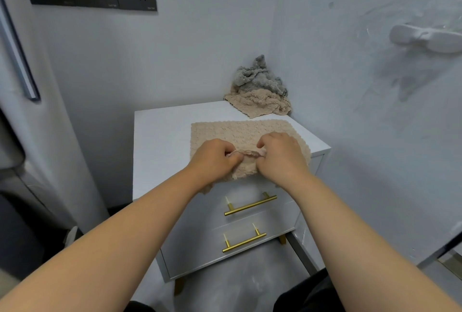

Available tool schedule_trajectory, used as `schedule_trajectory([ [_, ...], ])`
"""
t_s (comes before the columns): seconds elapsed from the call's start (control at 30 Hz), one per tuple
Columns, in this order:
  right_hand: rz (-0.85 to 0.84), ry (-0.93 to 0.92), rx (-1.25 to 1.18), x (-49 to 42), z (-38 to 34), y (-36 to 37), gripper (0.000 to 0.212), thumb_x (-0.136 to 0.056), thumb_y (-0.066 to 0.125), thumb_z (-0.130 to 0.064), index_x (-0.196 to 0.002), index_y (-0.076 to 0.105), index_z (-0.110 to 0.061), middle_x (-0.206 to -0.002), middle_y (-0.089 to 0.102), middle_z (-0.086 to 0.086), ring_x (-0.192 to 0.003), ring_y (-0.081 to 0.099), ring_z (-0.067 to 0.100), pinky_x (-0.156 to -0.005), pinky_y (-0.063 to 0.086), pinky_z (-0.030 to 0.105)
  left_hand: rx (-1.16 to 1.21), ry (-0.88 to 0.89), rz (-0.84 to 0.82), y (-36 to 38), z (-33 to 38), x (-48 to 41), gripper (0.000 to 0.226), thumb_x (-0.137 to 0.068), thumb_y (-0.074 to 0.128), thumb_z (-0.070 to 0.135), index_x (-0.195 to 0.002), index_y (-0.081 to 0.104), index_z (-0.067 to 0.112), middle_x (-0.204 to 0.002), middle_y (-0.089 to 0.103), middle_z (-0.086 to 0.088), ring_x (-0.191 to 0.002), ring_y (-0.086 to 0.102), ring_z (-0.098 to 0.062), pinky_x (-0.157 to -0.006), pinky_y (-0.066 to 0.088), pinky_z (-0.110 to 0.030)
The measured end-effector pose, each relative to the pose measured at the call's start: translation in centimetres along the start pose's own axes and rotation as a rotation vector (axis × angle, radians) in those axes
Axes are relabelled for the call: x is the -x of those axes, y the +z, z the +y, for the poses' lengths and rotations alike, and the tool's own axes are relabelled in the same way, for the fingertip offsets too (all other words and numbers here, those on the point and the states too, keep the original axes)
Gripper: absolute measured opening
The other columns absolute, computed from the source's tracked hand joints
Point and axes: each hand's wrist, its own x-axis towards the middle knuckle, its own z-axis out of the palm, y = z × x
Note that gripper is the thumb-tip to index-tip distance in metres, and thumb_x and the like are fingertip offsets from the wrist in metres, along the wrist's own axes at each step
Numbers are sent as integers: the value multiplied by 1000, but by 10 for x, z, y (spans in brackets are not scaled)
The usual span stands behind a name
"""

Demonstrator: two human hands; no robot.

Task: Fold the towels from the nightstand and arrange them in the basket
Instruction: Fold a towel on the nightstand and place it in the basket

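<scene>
Towel (240, 131): soft, light, floppy, I judge; edges hold best.
My left hand (212, 160): pinching its near edge.
My right hand (281, 159): pinching likewise.

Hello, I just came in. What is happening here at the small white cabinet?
A person is folding a beige towel that lies spread on a white nightstand. The left hand and the right hand each pinch the towel's near edge, close together and lifted a little off the top. In the back corner, a crumpled grey towel sits on top of another crumpled beige towel, both not yet folded. No basket is in view.
</scene>
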Motion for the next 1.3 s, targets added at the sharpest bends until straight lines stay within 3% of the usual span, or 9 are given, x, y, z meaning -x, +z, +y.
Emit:
schedule_trajectory([
  [0.17,31,134,114,-1,5,-7,28,-77,54,0,-101,62,-12,-108,58,8,-104,49,28,-86,36,33,19,7,-242,-16,-2,0,6,-77,59,3,-72,58,5,-66,47,-6,-60,38,-15,-57,32,-27],
  [0.27,30,247,119,-2,15,-7,22,-77,52,-1,-92,59,-14,-103,61,8,-101,51,28,-82,36,33,28,-22,-347,-28,-6,0,22,-77,57,-2,-90,66,13,-82,61,-1,-70,48,-12,-64,38,-23],
  [0.4,63,338,120,-2,26,-6,19,-79,53,-3,-93,60,-13,-104,61,9,-102,53,30,-86,38,35,60,-103,-197,-33,-23,-3,4,-76,56,1,-75,60,0,-68,47,-8,-61,40,-16,-56,31,-25],
  [0.47,73,374,148,-3,28,-5,23,-78,55,-4,-97,63,-13,-105,61,9,-105,53,30,-90,38,36,203,-176,-102,-32,-36,-5,9,-79,60,3,-71,56,2,-66,43,-8,-59,36,-16,-54,27,-25],
  [0.73,123,483,118,-6,41,-7,24,-79,53,-6,-99,64,-14,-106,61,8,-106,53,30,-93,37,36,656,-369,-24,-29,-65,-10,15,-92,59,12,-92,64,-2,-78,58,-13,-71,53,-23,-68,44,-34],
  [0.9,-142,600,111,-6,43,-16,16,-74,59,-6,-81,49,-16,-95,59,1,-107,55,27,-94,34,34,692,-383,19,-30,-69,-12,34,-89,62,32,-93,67,-2,-86,60,-17,-78,54,-27,-77,43,-41],
  [1.03,-202,635,79,-5,43,-18,22,-79,57,-11,-101,55,-15,-116,58,7,-117,49,29,-100,37,38,694,-387,65,-30,-66,-11,28,-93,59,28,-78,62,4,-75,58,-13,-71,54,-24,-71,43,-37],
  [1.17,162,512,-117,-6,44,-18,20,-82,47,-5,-98,59,-9,-106,61,12,-99,55,33,-80,43,34,672,-406,125,-26,-67,-12,34,-94,55,24,-63,50,12,-61,47,-7,-59,43,-21,-64,37,-32],
  [1.3,167,456,-413,-6,41,-27,26,-82,39,5,-92,53,-14,-91,55,6,-77,50,25,-56,37,29,549,-382,250,-23,-69,-13,39,-96,51,25,-60,40,14,-61,37,-7,-58,33,-20,-59,27,-30],
])
